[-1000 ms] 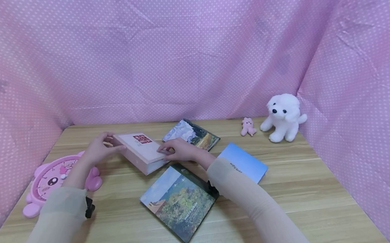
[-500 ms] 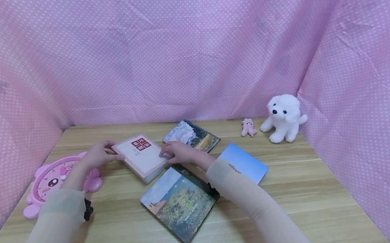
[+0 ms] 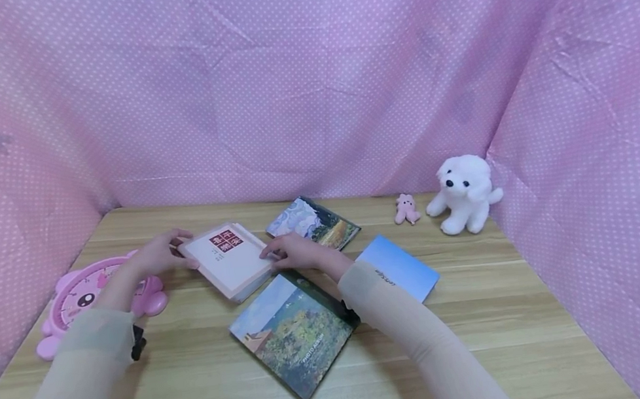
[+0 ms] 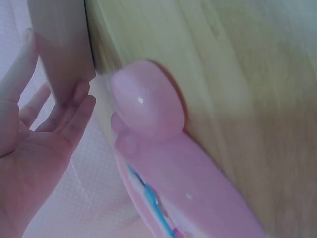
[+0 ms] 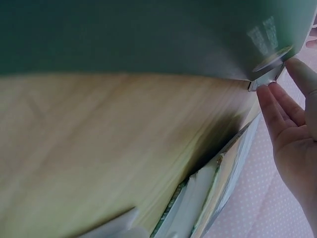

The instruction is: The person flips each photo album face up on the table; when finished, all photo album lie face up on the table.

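A thick white photo album (image 3: 238, 261) with red square characters on its cover lies between both hands, left of the table's middle. My left hand (image 3: 163, 253) holds its left corner, thumb near the cover's edge and fingertips around the corner in the left wrist view. On the opposite side, my right hand (image 3: 297, 251) pinches the album's right edge, its thumb and fingertips meeting at the corner in the right wrist view. Just in front lies a green landscape album (image 3: 305, 333) marked PHOTO ALBUM. Its dark green surface (image 5: 148, 39) fills the top of the right wrist view.
A pink animal-shaped clock (image 3: 80, 312) lies under the left forearm. Behind the right hand is a painted-cover album (image 3: 329, 225); a blue booklet (image 3: 402, 269) lies beside the right sleeve. A small pink toy (image 3: 407, 209) and a white plush dog (image 3: 464, 196) stand back right.
The white album has tipped from showing its near side edge to lying flatter, cover facing up, and turned slightly leftward. My left hand moved slightly down and left; the right hand stayed nearly still.
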### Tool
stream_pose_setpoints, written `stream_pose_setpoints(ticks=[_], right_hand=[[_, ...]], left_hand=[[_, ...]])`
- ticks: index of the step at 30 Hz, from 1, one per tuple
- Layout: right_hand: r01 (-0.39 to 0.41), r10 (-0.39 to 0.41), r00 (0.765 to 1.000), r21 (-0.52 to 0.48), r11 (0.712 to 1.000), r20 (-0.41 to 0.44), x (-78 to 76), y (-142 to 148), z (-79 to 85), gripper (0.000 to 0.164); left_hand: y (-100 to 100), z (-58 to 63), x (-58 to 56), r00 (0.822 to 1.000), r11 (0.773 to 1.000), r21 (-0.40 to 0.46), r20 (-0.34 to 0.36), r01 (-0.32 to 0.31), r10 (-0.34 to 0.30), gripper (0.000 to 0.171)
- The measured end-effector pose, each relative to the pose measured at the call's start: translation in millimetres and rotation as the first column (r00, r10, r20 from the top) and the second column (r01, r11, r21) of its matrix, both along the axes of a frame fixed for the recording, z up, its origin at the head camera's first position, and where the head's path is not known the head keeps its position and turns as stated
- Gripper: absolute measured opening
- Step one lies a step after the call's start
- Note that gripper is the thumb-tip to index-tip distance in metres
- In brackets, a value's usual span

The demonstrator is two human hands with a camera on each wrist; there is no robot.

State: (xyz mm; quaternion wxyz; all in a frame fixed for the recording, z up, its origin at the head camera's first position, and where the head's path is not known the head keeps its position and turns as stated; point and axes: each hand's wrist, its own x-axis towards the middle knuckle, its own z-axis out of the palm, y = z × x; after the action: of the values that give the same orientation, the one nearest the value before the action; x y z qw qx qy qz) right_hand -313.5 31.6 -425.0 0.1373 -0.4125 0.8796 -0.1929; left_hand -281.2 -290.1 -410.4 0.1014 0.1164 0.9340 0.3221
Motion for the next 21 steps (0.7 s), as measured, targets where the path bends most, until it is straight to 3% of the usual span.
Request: stream_pose_setpoints(ticks=[8, 13, 21], right_hand=[[0.002, -0.003, 0.999, 0.021, 1.0, 0.034, 0.3, -1, -3.3, 0.031], [-0.007, 0.006, 1.0, 0.021, 1.0, 0.005, 0.6, 0, -2.6, 0.031], [-0.005, 0.004, 1.0, -0.033, 0.999, -0.02, 2.0, 14, 19.0, 0.042]], left_hand=[[-5, -0.6, 2.8, 0.997, 0.996, -0.061, -0.014, 0.069, -0.07, 0.077], [-7, -4.1, 3.2, 0.996, 0.993, -0.084, -0.023, 0.089, -0.091, 0.076], [3, 7.2, 0.5, 0.991, 0.987, -0.129, -0.086, 0.092, -0.104, 0.087]])
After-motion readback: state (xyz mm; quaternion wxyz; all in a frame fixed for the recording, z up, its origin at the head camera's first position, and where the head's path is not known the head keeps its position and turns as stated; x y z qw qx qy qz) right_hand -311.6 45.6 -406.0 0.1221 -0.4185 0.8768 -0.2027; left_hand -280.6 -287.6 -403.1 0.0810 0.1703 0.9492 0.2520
